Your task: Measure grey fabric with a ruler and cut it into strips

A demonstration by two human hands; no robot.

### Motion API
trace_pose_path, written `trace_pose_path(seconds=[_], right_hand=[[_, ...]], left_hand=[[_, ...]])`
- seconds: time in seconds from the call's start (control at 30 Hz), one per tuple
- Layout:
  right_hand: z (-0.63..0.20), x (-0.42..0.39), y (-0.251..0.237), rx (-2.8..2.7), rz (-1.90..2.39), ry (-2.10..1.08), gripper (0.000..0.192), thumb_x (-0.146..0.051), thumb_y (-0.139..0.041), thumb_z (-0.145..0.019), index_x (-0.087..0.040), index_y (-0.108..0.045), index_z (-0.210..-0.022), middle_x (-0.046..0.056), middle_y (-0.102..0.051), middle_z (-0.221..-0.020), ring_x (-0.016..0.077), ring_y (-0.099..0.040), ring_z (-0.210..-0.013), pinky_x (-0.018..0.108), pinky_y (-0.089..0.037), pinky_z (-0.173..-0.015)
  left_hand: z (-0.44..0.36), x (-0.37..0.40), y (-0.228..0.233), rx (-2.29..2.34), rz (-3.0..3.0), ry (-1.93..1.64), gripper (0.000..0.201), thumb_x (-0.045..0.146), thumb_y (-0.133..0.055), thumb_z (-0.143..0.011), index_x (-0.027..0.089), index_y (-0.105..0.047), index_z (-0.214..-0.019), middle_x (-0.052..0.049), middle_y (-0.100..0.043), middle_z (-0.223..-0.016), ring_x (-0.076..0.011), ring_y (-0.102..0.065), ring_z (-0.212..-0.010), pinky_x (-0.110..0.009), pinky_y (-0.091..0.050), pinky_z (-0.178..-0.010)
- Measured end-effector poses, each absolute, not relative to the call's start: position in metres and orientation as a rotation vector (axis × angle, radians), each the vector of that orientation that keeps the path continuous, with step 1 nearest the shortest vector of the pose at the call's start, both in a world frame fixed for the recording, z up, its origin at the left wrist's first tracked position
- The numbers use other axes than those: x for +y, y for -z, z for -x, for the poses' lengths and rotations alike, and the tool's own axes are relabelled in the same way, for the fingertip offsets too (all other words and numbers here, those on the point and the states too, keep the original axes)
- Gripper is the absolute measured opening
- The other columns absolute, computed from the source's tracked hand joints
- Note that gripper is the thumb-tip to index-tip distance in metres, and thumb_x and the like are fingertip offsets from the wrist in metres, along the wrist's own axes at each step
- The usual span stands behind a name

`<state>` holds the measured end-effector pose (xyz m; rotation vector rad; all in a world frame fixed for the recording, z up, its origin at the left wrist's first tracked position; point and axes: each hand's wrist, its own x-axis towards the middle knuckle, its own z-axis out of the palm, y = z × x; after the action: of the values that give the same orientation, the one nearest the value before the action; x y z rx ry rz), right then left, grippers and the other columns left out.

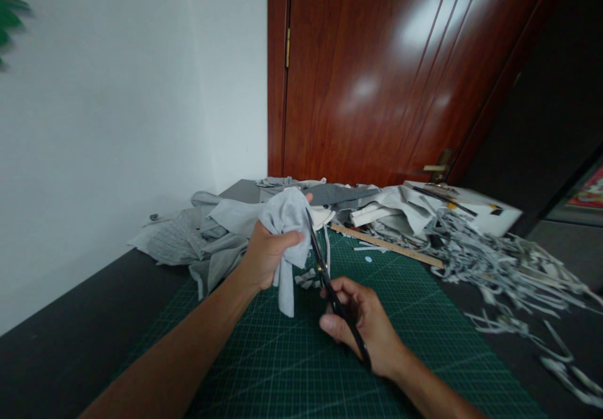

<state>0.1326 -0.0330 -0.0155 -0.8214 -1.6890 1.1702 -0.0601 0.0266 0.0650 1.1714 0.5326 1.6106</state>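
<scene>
Cutting looks well along: left hand [268,255] clenches a grey cloth piece [287,230], right hand [365,325] grips scissors [330,287], a strip pile [499,268] lies at right, uncut cloth heap [198,237] far left

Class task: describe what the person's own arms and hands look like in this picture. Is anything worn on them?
Both forearms are bare to the picture's lower edge: no sleeves show. The left hand and right hand wear no gloves, and no watch, bracelet or ring can be seen.

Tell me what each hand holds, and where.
Left hand bunches grey cloth around its middle; right hand holds scissors by the handles.
</scene>
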Motion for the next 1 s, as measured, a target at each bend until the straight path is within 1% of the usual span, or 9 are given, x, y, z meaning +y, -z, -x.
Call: trace_pose_path(seconds=[0.17, 0.33, 0.5, 0.6, 0.73, 0.9, 1.0], right_hand=[[-0.1331, -0.033, 0.0163, -1.677, 0.813, -1.176, 0.047, -0.051, -0.093, -0.077, -0.019, -0.065, -0.098, -0.006, -0.053, -0.069, 0.0126, -0.042, -0.059, 0.026, -0.032, -0.055], [-0.1324, -0.0332, 0.0164, -1.644, 0.803, -1.227, 0.047, -0.049, -0.094, -0.076, -0.019, -0.064, -0.097, -0.006, -0.052, -0.069, 0.0118, -0.041, -0.058, 0.025, -0.031, -0.054], [-0.132, -0.0333, 0.0166, -1.651, 0.823, -1.225, 0.047, -0.048, -0.094, -0.077, -0.018, -0.064, -0.098, -0.007, -0.051, -0.068, 0.0113, -0.041, -0.057, 0.025, -0.031, -0.053], [-0.1318, -0.0327, 0.0183, -1.662, 0.828, -1.199, 0.045, -0.048, -0.093, -0.078, -0.019, -0.064, -0.096, -0.007, -0.05, -0.067, 0.0108, -0.04, -0.056, 0.024, -0.031, -0.052], [-0.1315, -0.0326, 0.0202, -1.663, 0.838, -1.188, 0.042, -0.048, -0.091, -0.08, -0.02, -0.064, -0.096, -0.007, -0.049, -0.066, 0.0108, -0.041, -0.054, 0.024, -0.031, -0.051], [-0.1312, -0.0345, 0.018, -1.673, 0.866, -1.203, 0.043, -0.05, -0.089, -0.082, -0.02, -0.063, -0.095, -0.008, -0.046, -0.063, 0.0104, -0.041, -0.052, 0.023, -0.029, -0.048], [-0.1309, -0.0349, 0.0167, -1.695, 0.88, -1.19, 0.042, -0.052, -0.086, -0.085, -0.02, -0.062, -0.094, -0.008, -0.047, -0.063, 0.0106, -0.042, -0.052, 0.023, -0.03, -0.048]], left_hand=[[0.0595, 0.025, -0.0651, 0.532, -1.199, -1.602, 0.066, 0.006, -0.081, -0.06, 0.02, -0.077, -0.124, -0.005, -0.083, -0.107, -0.0321, -0.07, -0.121, -0.045, -0.052, -0.109], [0.0581, 0.0232, -0.0651, 0.555, -1.182, -1.594, 0.07, 0.006, -0.082, -0.059, 0.021, -0.075, -0.127, -0.006, -0.082, -0.113, -0.0311, -0.072, -0.116, -0.043, -0.056, -0.101], [0.0576, 0.0243, -0.0644, 0.555, -1.176, -1.582, 0.074, 0.007, -0.083, -0.058, 0.02, -0.074, -0.13, -0.007, -0.081, -0.117, -0.0324, -0.071, -0.119, -0.044, -0.056, -0.102], [0.0582, 0.0252, -0.0638, 0.558, -1.176, -1.592, 0.074, 0.007, -0.083, -0.058, 0.02, -0.074, -0.13, -0.006, -0.081, -0.117, -0.0336, -0.068, -0.124, -0.045, -0.053, -0.107], [0.0581, 0.0243, -0.0643, 0.518, -1.173, -1.586, 0.073, 0.007, -0.082, -0.059, 0.021, -0.074, -0.13, -0.004, -0.081, -0.12, -0.0321, -0.062, -0.134, -0.042, -0.047, -0.116], [0.0572, 0.0226, -0.065, 0.519, -1.156, -1.578, 0.072, 0.007, -0.082, -0.059, 0.023, -0.074, -0.13, -0.003, -0.08, -0.122, -0.0321, -0.065, -0.129, -0.04, -0.052, -0.11], [0.0581, 0.024, -0.0637, 0.504, -1.151, -1.572, 0.075, 0.007, -0.082, -0.059, 0.023, -0.073, -0.132, -0.003, -0.08, -0.122, -0.0304, -0.067, -0.126, -0.037, -0.053, -0.106]])
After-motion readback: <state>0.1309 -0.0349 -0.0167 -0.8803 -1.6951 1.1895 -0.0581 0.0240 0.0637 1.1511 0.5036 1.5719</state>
